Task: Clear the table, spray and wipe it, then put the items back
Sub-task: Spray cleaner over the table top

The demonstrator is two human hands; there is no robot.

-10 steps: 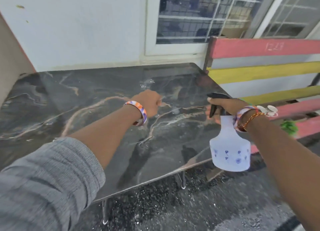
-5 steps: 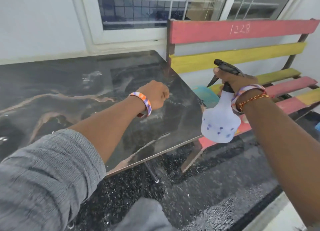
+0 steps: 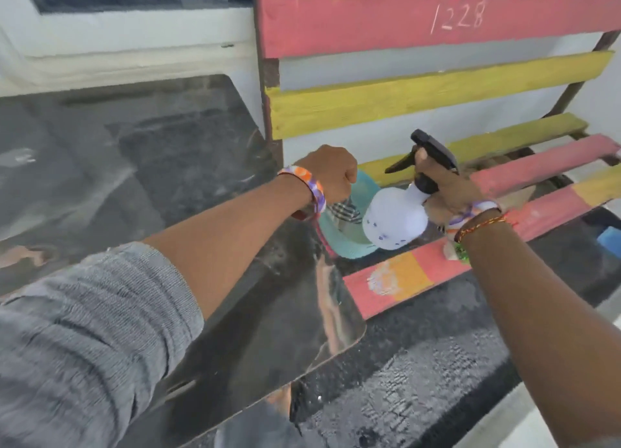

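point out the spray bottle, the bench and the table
spray bottle (image 3: 393,219), head view, on its white body
bench (image 3: 420,27), head view, on the red top back slat
table (image 3: 161,165), head view, on the bare dark marbled top

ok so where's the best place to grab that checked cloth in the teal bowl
Pinch the raised fold of the checked cloth from above, on its table side. It lies crumpled in the teal bowl on the bench, and the spray bottle in the right hand crowds its other side. The left hand is nearest.
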